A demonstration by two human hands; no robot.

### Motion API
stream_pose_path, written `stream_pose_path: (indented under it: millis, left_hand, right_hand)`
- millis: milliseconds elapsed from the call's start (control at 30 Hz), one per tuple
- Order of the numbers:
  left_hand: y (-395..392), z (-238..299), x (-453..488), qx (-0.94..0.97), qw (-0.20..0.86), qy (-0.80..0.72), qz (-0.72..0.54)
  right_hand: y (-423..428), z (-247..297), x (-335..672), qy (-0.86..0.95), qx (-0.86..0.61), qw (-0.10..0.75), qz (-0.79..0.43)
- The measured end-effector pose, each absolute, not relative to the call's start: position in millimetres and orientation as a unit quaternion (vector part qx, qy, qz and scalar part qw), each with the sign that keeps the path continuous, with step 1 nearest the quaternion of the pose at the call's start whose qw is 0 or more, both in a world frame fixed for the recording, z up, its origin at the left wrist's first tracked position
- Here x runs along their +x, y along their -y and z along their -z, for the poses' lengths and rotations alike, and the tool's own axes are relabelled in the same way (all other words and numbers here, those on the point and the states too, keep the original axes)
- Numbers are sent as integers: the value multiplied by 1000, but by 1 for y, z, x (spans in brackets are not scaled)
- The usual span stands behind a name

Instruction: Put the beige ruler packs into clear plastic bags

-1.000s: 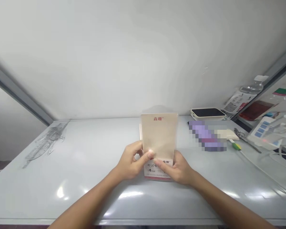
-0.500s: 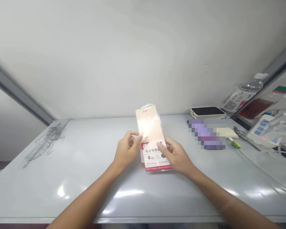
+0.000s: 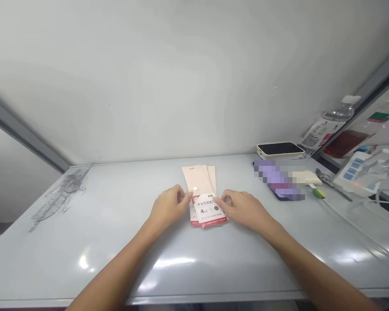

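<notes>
A flat pink and white packet in clear plastic (image 3: 203,190), with red print at its near end, lies on the grey table (image 3: 116,224) on top of another like it. My left hand (image 3: 170,206) pinches the packet's left edge with curled fingers. My right hand (image 3: 243,208) rests at the packet's right edge, its fingertips pressing the corner.
At the back right lie a phone (image 3: 280,149), a blurred purple item (image 3: 277,179), a plastic bottle (image 3: 327,127), scissors (image 3: 330,183), a green-tipped tool (image 3: 319,193), a power strip (image 3: 356,172) and cables. A sketch marks the table's left side (image 3: 63,194). A white wall stands behind.
The packet was held upright in both hands; it has been lowered away from me and now lies flat on the table, with both hands still on its edges.
</notes>
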State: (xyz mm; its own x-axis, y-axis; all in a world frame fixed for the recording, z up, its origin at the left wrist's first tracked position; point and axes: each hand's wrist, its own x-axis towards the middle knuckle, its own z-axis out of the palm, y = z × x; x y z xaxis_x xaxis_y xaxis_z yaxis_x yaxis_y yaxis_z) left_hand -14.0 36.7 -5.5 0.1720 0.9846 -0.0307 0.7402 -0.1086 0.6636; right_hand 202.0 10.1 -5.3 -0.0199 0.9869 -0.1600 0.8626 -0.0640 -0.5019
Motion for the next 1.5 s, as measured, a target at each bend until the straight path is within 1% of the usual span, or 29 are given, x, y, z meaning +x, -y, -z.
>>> stream_pose_path:
  millis: [233,367,467,567,667,767,833,900,967,1033,1167,1333,1500]
  left_hand:
    - [-30,7,-6,739,266,-600,-153]
    - [-27,9,-1,742,278,-598,-122]
    - [-28,11,-2,737,295,-596,-123]
    - [-31,12,-6,731,315,-585,-154]
    - [-34,12,-8,726,342,-564,-195]
    - [-31,10,-5,730,371,-527,-228]
    - [-27,8,-2,746,376,-500,-228]
    - [-23,6,1,770,342,-495,-214]
    - [-20,5,2,789,278,-508,-207]
    - [-18,4,2,799,221,-518,-210]
    - [-16,4,2,820,153,-508,-215]
    - [-15,7,0,850,125,-463,-218]
    - [-19,9,-5,888,96,-390,-226]
  right_hand:
    - [-9,7,198,670,-694,104,-244]
    - [-8,7,198,669,-676,119,-285]
    - [-9,9,200,662,-666,138,-315]
    - [-10,11,203,656,-651,170,-341]
    - [-11,11,202,637,-638,222,-371]
    - [-13,9,199,594,-592,301,-454]
    - [-13,6,196,566,-540,361,-507]
    - [-12,5,194,551,-495,406,-535]
    - [-10,4,192,545,-470,427,-547]
    - [-7,5,190,549,-455,436,-549]
    - [0,6,185,601,-431,431,-517]
    - [4,5,184,690,-415,403,-436]
    - [6,1,186,720,-407,393,-402]
